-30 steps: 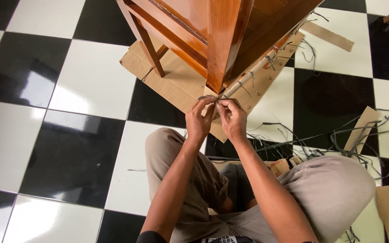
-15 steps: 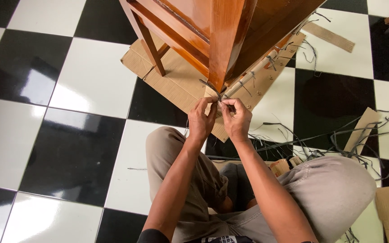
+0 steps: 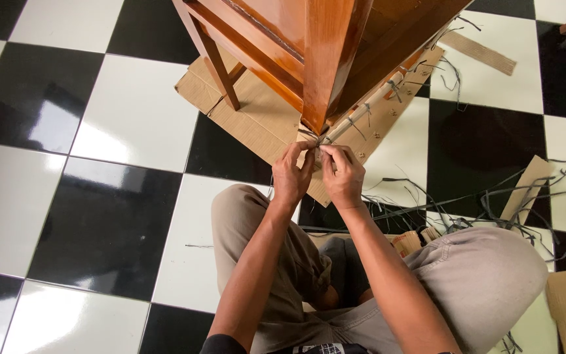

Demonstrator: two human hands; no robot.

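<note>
- The floor (image 3: 99, 137) is tiled in a glossy black-and-white chequer pattern.
- The wooden furniture leg (image 3: 325, 59) is finished in shiny reddish-brown varnish.
- The cardboard sheet (image 3: 257, 118) is plain light brown.
- The trousers (image 3: 479, 282) are coloured greyish beige.
- The scattered strips (image 3: 466, 196) are dark grey.

Bright, even daylight over my view. Glossy floor (image 3: 86, 196) throws soft white glare at 9 o'clock, where a black tile shows a pale sheen. Varnished chair leg (image 3: 325, 59) at 12 carries a bright streak down its face. Shadows soft, pooled under the chair and my knees. Focus sharp at centre; slight stretch toward the edges.
</note>
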